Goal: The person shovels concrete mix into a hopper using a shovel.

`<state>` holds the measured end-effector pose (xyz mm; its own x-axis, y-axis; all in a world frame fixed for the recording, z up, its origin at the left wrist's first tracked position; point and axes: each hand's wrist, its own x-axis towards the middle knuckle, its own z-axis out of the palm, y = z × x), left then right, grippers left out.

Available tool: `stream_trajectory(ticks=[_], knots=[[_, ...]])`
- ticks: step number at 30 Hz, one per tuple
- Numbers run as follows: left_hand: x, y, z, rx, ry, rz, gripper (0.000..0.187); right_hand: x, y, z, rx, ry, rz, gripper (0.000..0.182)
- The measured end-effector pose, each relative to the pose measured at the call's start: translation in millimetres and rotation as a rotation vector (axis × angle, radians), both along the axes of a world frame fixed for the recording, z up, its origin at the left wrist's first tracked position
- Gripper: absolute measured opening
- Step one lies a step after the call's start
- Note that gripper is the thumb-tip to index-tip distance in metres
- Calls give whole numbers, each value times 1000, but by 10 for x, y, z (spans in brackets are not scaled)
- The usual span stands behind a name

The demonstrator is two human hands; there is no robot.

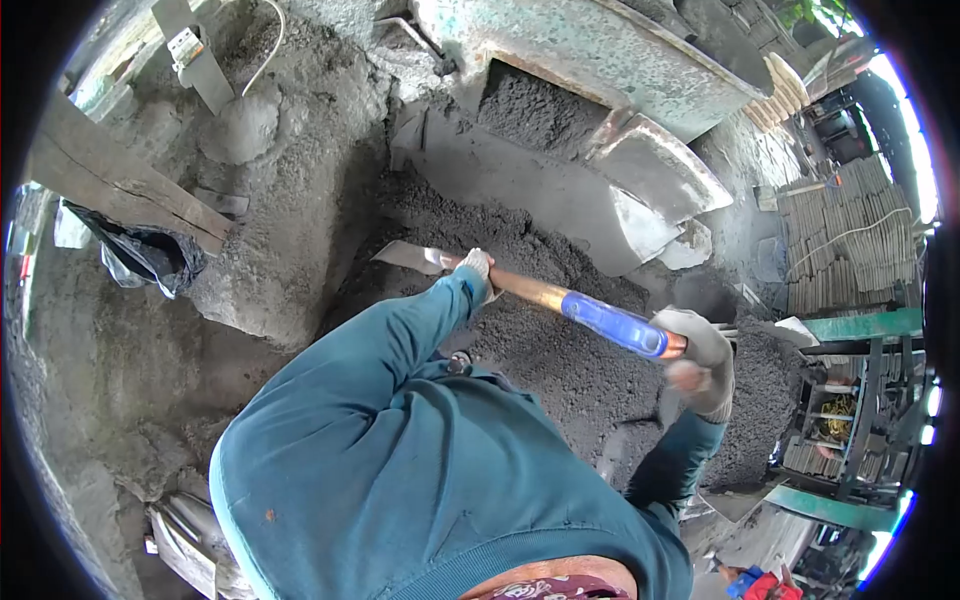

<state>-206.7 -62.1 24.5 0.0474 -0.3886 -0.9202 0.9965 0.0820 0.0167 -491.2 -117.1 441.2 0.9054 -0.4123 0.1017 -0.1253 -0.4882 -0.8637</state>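
Observation:
I hold a shovel across a heap of dark grey gritty mix [560, 370]. My left hand [478, 266], in a pale glove, is closed round the wooden shaft [525, 290] close to the metal blade [405, 256]. My right hand [702, 362], also gloved, grips the end of the blue handle section [612, 322]. The blade lies flat just above the upper left edge of the heap. My teal sleeves and torso fill the lower middle of the view.
A worn green metal machine [600, 55] with a chute [655, 165] stands behind the heap. A cement-caked mound [280, 200], a wooden plank [120, 180] and a black bag [150, 255] lie to the left. Stacked grey slabs [850, 240] and green racks [860, 400] are at right.

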Motion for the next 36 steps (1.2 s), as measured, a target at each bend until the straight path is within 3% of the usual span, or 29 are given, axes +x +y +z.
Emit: stream_trajectory(ticks=[1, 4, 7, 8, 10, 12, 15, 18, 20, 22, 24, 26, 30, 32, 33, 35, 36], knots=[[95, -56, -80, -99, 12, 53, 32, 321, 117, 180, -525, 24, 84, 45], [350, -170, 379, -129, 34, -7, 34, 955, 421, 88, -684, 236, -60, 45], [657, -380, 834, -321, 159, -47, 34, 1629, 534, 112, -701, 199, -139, 50], [687, -494, 951, -406, 176, 18, 24, 1820, 526, 113, -695, 192, -162, 51], [841, -497, 1632, -485, 95, 78, 19, 2159, 387, 56, -693, 229, -197, 53], [1049, -719, 1616, -532, 62, 91, 19, 2530, 268, -13, -679, 223, -267, 53], [1617, -907, 1308, -434, -22, 57, 11, 3221, 108, -369, -683, 447, -290, 47], [2185, -790, 432, -271, -165, -164, 14, 3775, -54, -1509, -465, 623, -141, 43], [2286, -570, -442, -198, -424, -315, 18, 3634, 27, -2423, -462, 336, 64, 55], [1884, -338, -1176, -101, -432, -345, 25, 3305, 293, -2458, -288, 663, 83, 60], [1275, -138, -1661, 20, -88, -134, 37, 2637, 522, -2775, -255, 760, 198, 54], [730, 188, -2345, -149, -202, -206, 35, 1945, 777, -3260, -300, 740, 288, 66], [554, 362, -1493, 3, -174, -505, 30, 1592, 1005, -2711, -294, 744, 406, 61], [510, 372, -1268, 33, -170, -354, 24, 1556, 872, -2435, -371, 669, 498, 58], [457, 358, -1178, 40, -166, -227, 21, 1523, 800, -2274, -367, 412, 473, 50], [294, 228, -1010, 37, -135, 49, 16, 1470, 577, -2069, -599, 381, 435, 43], [227, 142, -949, 24, -108, 150, 14, 1519, 506, -1956, -708, 551, 351, 37]])
